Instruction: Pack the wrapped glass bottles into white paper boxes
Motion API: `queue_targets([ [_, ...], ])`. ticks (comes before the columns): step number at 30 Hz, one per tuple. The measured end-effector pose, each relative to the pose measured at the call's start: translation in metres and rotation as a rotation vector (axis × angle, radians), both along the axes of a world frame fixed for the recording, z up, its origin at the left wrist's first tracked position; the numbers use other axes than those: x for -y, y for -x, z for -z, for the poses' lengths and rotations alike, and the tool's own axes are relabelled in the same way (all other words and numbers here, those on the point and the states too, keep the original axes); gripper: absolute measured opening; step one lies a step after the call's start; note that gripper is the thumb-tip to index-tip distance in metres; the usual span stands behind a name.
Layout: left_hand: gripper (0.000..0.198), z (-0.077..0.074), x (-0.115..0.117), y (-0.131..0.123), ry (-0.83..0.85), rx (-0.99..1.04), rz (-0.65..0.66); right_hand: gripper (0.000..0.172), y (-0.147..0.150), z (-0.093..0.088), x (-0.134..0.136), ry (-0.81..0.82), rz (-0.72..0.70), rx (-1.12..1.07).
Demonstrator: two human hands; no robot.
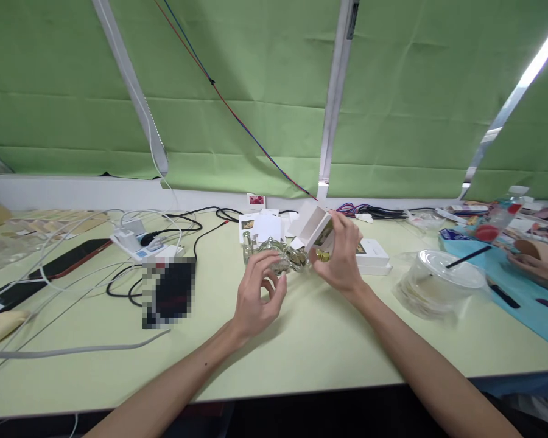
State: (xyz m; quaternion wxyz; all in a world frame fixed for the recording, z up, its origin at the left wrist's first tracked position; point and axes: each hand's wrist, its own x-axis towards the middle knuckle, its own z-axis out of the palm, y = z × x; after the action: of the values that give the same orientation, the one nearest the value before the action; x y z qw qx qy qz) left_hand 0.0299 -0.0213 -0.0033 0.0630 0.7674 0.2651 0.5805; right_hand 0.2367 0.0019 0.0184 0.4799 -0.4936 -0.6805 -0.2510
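My right hand (340, 258) grips a small white cardboard box (311, 224), tilted, with its open end toward the upper left. A loose flap hangs at the box's lower edge. My left hand (258, 298) is apart from the box, its fingers curved and the thumb held away from them, with nothing visible between. Just beyond its fingertips stand and lie several small clear glass bottles (248, 248), partly hidden by the hand. Behind the bottles lie white papers or flattened cartons (268, 226). Right of my right hand is a white box with a picture (372, 255).
A power strip (155, 250) with white cables and a pixelated dark object (171, 292) lie left. On the right stand a clear lidded tub (442, 283) and a blue mat (506, 292) with brushes. Black cables (379, 212) run along the back beneath green blinds (256, 73).
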Motion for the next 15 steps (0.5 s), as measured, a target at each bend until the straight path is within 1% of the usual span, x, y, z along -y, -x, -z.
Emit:
queue_targets([
  [3, 0.025, 0.001, -0.001, 0.000, 0.001, -0.019, -0.008, 0.090, -0.018, -0.009, -0.002, 0.035, 0.124, -0.043],
  [8, 0.018, 0.001, -0.002, -0.001, -0.001, -0.053, 0.009, 0.077, -0.050, -0.023, -0.009, 0.072, 0.273, -0.018],
  [11, 0.018, 0.002, -0.003, -0.003, 0.011, -0.070, 0.016, 0.072, -0.066, -0.025, -0.015, 0.146, 0.290, 0.043],
  [15, 0.017, 0.003, -0.004, -0.005, 0.021, -0.089, 0.026, 0.068, -0.083, -0.020, -0.024, 0.334, 0.239, 0.112],
])
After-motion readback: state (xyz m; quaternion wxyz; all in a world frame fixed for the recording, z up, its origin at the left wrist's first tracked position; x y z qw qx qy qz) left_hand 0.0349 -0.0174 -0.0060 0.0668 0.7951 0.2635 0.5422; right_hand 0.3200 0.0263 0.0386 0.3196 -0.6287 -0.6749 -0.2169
